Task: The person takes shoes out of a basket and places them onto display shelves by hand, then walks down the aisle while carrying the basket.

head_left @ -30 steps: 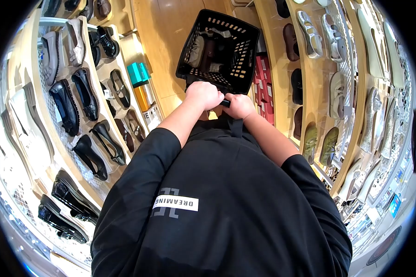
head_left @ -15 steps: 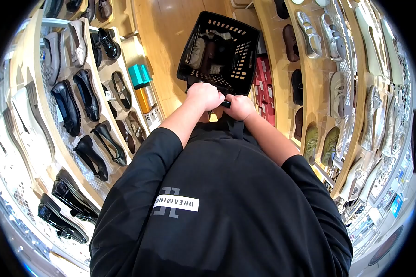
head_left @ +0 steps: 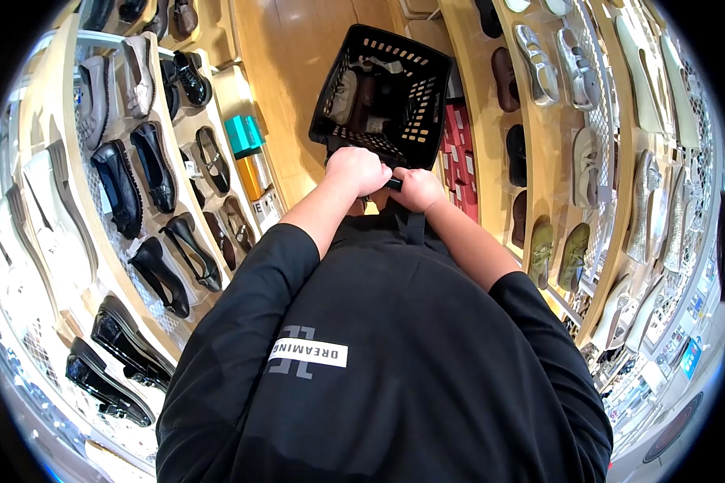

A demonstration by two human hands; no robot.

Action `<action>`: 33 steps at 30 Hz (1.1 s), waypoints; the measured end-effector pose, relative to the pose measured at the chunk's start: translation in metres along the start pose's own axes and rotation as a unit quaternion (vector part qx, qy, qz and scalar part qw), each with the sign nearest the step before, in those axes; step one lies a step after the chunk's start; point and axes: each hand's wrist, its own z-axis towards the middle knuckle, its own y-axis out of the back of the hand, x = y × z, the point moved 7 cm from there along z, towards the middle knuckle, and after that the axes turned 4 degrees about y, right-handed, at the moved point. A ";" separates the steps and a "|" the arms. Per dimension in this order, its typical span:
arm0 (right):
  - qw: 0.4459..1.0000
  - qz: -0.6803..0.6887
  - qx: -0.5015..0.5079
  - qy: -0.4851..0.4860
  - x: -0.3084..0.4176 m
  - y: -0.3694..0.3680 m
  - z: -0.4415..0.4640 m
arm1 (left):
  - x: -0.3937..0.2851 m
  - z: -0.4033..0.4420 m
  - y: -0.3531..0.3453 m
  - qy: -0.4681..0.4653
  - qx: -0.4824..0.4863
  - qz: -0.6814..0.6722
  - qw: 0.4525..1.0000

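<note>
A black plastic basket (head_left: 428,101) with slotted walls is at the top centre, just beyond my hands. Several shoes lie in it, among them a beige one (head_left: 345,95) and a dark brown one (head_left: 364,101). Both my hands are closed round a black handle (head_left: 394,183) at the basket's near side. My left hand (head_left: 358,171) grips its left part and my right hand (head_left: 418,189) its right part, close together. Only a short piece of the handle shows between them.
Shelves of black and grey shoes (head_left: 117,189) line the left. More shelves on the right hold silver, beige and green shoes (head_left: 573,256). A teal box (head_left: 243,135) stands low at the left, red boxes (head_left: 460,153) low at the right. Wooden floor (head_left: 286,48) runs between.
The basket has shifted very slightly downward in the view. Both my hands keep their hold on the handle.
</note>
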 end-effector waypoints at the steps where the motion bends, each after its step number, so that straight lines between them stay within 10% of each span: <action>1: 1.000 0.004 0.003 0.002 0.000 0.000 0.000 | 0.000 0.000 0.000 0.003 0.002 -0.002 1.000; 22: 0.997 0.081 0.003 0.000 0.029 -0.013 0.010 | 0.022 -0.009 0.016 -0.012 -0.041 0.063 0.997; 33: 0.967 0.214 -0.125 0.059 0.043 0.010 -0.018 | 0.067 -0.006 0.044 -0.126 -0.214 0.149 0.957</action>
